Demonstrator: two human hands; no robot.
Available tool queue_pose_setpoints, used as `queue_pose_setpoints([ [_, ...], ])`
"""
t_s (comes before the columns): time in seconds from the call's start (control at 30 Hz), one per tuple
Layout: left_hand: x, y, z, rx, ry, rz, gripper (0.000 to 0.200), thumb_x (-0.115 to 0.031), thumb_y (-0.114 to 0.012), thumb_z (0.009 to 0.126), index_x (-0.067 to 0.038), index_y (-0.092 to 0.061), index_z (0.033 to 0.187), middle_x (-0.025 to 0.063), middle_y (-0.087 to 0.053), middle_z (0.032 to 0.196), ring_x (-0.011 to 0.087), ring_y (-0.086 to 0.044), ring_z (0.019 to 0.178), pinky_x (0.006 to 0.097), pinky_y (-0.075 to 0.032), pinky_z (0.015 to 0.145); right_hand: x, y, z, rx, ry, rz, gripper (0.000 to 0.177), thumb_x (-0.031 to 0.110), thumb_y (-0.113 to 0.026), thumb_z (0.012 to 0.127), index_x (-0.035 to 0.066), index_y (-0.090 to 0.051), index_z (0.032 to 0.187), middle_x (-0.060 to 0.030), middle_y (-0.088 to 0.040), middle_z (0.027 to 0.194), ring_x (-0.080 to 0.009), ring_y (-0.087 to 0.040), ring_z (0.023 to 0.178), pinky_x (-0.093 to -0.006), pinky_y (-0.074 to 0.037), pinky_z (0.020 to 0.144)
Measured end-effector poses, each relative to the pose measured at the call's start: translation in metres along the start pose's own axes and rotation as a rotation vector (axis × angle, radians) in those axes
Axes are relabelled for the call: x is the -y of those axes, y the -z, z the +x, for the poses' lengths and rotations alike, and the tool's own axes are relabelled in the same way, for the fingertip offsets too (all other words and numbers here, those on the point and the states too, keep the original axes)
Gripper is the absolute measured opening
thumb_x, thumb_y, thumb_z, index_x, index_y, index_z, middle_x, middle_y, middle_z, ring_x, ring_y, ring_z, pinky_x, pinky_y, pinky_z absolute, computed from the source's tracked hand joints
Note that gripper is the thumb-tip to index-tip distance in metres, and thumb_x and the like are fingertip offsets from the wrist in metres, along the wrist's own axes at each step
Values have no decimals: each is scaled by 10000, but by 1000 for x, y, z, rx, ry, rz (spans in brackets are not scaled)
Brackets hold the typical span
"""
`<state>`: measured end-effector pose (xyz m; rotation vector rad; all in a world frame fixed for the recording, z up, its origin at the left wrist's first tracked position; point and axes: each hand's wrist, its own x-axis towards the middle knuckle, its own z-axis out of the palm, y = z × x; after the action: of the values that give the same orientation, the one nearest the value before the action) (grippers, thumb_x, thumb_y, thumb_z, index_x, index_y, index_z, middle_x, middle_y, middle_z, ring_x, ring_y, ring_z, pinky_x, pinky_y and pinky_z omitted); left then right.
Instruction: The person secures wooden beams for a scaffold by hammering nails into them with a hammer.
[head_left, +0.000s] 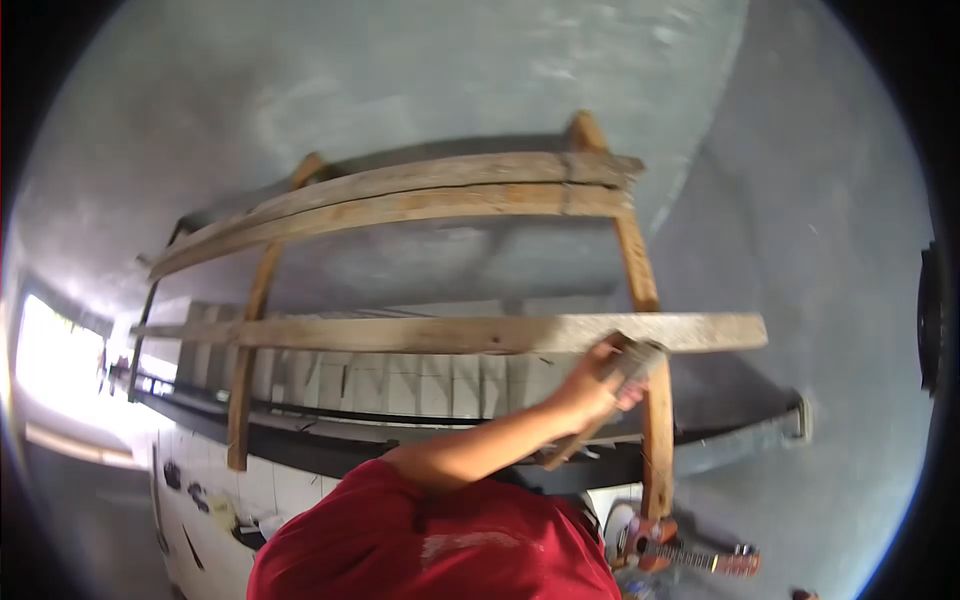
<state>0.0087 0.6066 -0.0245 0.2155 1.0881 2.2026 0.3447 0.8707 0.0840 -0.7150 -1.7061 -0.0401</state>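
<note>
Left hand [598,386] grips a blurred tool [640,362], which a loosened hold could drop towards the guitar [690,558]; right hand unseen.

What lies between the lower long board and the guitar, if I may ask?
In the head view, the lower part of a wooden post lies between the board and the guitar, crossing a dark beam.

The single view looks from the person's head over the red shirt [450,550], facing the wooden frame [400,335] and grey wall [820,230] beyond the left hand [600,385]. It sees that hand, closed on a piece of wood [635,362], at arm's reach. Its wide, curved edges take in a bright opening [60,350] far left of the hand and a guitar [652,548] below it.
</note>
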Motion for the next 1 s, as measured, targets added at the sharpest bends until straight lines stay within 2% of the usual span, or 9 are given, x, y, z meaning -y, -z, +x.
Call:
queue_pose_setpoints([
  [0.1,9,-27,6,37,-163,88,241,-149,-542,1002,-40,-500,1214,93,-603,894,110,-553,663,255,-474,586,37,-77,-77,1029,-318,621,307,247,-541,997,7,-513,1186,-114,-605,954,-215,-602,885,-340,-499,802],
  [0.27,16,-51,18,-120,-355,495,140,-136,-513,1001,-26,-476,1078,101,-540,914,158,-542,768,318,-451,618,174,-135,-129,1317,-540,1156,812,143,-804,819,11,-289,1432,-157,-532,1277,-250,-537,1179,-349,-434,993],
  [0.3,-11,-64,6,-82,-108,267,121,-140,-483,1020,-26,-475,1062,96,-536,894,156,-543,758,320,-458,639,187,-140,-138,1230,-628,1231,877,145,-792,839,8,-213,1483,-175,-496,1348,-256,-502,1223,-371,-379,1049],
  [0.4,-8,-63,14,-131,-338,404,116,-125,-412,1053,-26,-466,1026,88,-536,864,161,-536,754,329,-461,652,179,-160,-140,1315,-632,1328,916,84,-760,856,-2,-143,1527,-196,-431,1428,-289,-458,1306,-403,-339,1099],
  [0.53,-26,-65,19,-122,-213,442,110,-115,-429,1033,-19,-470,1069,104,-546,885,198,-551,830,353,-472,751,182,-172,-139,1284,-630,1362,820,58,-657,928,-3,-117,1542,-191,-378,1471,-282,-402,1352,-405,-300,1126],
  [0.57,-2,-58,33,-127,-414,496,158,-103,-456,988,-14,-476,1117,131,-571,919,239,-574,869,370,-477,786,181,-173,-135,1316,-640,1255,774,60,-617,945,5,-132,1546,-181,-386,1475,-272,-425,1335,-399,-332,1105],
  [0.63,-16,-59,34,-97,-301,572,259,-21,-470,882,-11,-504,1138,170,-597,987,318,-598,929,411,-480,840,190,-172,-126,1296,-830,1200,646,64,-601,937,27,-257,1482,-129,-510,1249,-220,-537,1086,-343,-437,920],
  [0.77,-28,-31,60,-84,-298,537,144,-100,-581,971,-15,-587,1087,24,-660,922,114,-621,813,286,-518,778,198,-191,-117,1149,-948,1230,281,65,-589,926,69,-457,1174,-3,-458,758,-85,-444,588,-233,-400,524],
  [1.0,-86,97,173,-216,-469,811,110,-103,-626,969,-5,-667,997,71,-722,1022,113,-651,937,267,-506,878,175,-229,-93,1170,-936,1130,116,50,-547,970,79,-445,1018,23,-433,616,-59,-387,451,-229,-343,423],
])
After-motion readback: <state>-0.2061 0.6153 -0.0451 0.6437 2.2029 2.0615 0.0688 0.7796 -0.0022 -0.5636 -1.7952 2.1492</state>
